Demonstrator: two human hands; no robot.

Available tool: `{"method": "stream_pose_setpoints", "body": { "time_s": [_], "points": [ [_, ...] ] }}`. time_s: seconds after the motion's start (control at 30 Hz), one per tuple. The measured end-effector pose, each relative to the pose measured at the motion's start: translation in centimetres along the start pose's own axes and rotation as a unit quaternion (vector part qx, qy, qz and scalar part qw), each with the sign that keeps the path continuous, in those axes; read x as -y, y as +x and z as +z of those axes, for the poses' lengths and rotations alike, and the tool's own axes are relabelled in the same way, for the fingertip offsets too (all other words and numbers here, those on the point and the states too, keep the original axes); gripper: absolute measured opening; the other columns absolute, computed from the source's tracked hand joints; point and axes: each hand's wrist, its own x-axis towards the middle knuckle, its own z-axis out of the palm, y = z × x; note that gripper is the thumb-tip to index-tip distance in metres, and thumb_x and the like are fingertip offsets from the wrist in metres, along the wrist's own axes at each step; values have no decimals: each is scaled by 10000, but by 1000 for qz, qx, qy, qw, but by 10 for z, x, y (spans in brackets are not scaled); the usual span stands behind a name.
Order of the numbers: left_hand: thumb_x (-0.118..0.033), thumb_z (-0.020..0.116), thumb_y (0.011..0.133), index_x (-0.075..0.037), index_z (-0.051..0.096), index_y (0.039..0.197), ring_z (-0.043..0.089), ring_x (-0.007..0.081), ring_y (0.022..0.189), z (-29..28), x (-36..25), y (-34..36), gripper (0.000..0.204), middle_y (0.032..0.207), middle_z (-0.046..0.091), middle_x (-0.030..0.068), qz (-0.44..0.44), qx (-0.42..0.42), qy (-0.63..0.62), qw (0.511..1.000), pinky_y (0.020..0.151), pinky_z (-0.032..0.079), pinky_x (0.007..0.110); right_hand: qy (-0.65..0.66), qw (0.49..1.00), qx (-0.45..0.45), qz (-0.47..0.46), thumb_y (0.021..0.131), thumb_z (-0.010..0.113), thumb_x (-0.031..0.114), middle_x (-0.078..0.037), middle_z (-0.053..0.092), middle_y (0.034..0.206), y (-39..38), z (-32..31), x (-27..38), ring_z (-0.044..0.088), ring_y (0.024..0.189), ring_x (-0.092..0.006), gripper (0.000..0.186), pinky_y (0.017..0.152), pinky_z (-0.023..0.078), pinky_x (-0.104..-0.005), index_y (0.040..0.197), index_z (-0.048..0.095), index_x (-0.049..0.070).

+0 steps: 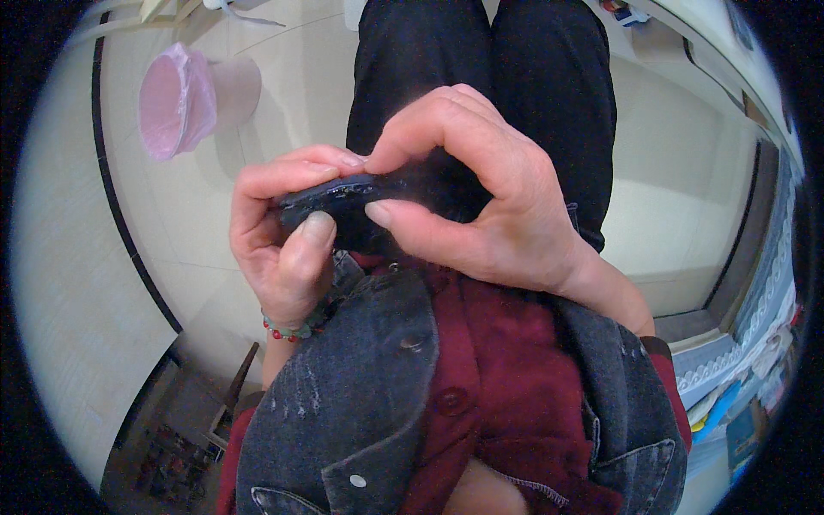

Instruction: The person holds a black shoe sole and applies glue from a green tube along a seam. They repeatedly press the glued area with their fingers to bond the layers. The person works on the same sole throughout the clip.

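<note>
A dark, glossy blue-black thing [343, 190] with a shiny, bumpy upper edge is held up in front of my lap; against the black trousers its outline is hard to make out, and I cannot tell its kind. My left hand [276, 215] grips its left end, thumb on the near face and fingers curled behind the far edge. Over its right end, my right hand [489, 184] bends in a wide pinch. The right thumb tip rests at the near face, while the right index fingertip meets the left fingertips at the top edge. A beaded bracelet [292, 330] circles my left wrist.
A waste bin with a pink liner [176, 103] lies in view on the pale tiled floor [300, 51] at far left. White furniture [730, 51] curves along the right, with lace-edged cloth [747, 343] below. Dark shelving [176, 429] stands at lower left.
</note>
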Motion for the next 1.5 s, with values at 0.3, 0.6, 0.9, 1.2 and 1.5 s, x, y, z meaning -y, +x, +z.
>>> {"method": "stream_pose_setpoints", "body": {
  "time_s": [0.3,0.6,0.9,1.2,1.5],
  "points": [
    [12,572,789,42,575,1088,651,311,1030,2,2,-5,300,1094,650,261,-7,-21,-2,1000,967,516,438,-1,1000,3,0,713,796,21,-57,670,930,0,3,-2,646,875,-218,291,836,479,-321,967,657,51],
    [-30,604,812,43,576,1098,654,308,1014,1,4,-2,297,1091,648,263,-12,-23,-4,1000,958,526,436,49,998,-7,50,716,773,87,-75,621,908,-1,7,-3,602,867,-253,306,792,450,-350,975,612,51],
    [-44,608,817,43,575,1103,655,310,1015,1,8,2,301,1098,648,260,-10,-27,-5,1000,960,529,441,20,999,7,38,704,759,13,-75,640,919,2,3,-8,630,864,-214,311,792,493,-305,987,630,25],
    [-27,596,800,44,573,1101,657,313,1017,-1,8,3,310,1097,648,262,-18,-36,-8,999,961,529,445,29,998,6,47,710,755,7,-70,641,912,5,5,-11,627,847,-208,286,781,488,-303,971,639,27],
    [-26,603,799,45,571,1095,657,318,1019,-1,7,2,306,1097,643,261,-14,-29,-18,999,966,526,453,21,999,12,49,708,758,15,-69,641,918,4,4,-7,628,859,-199,287,793,491,-296,969,639,25]
  ]
}}
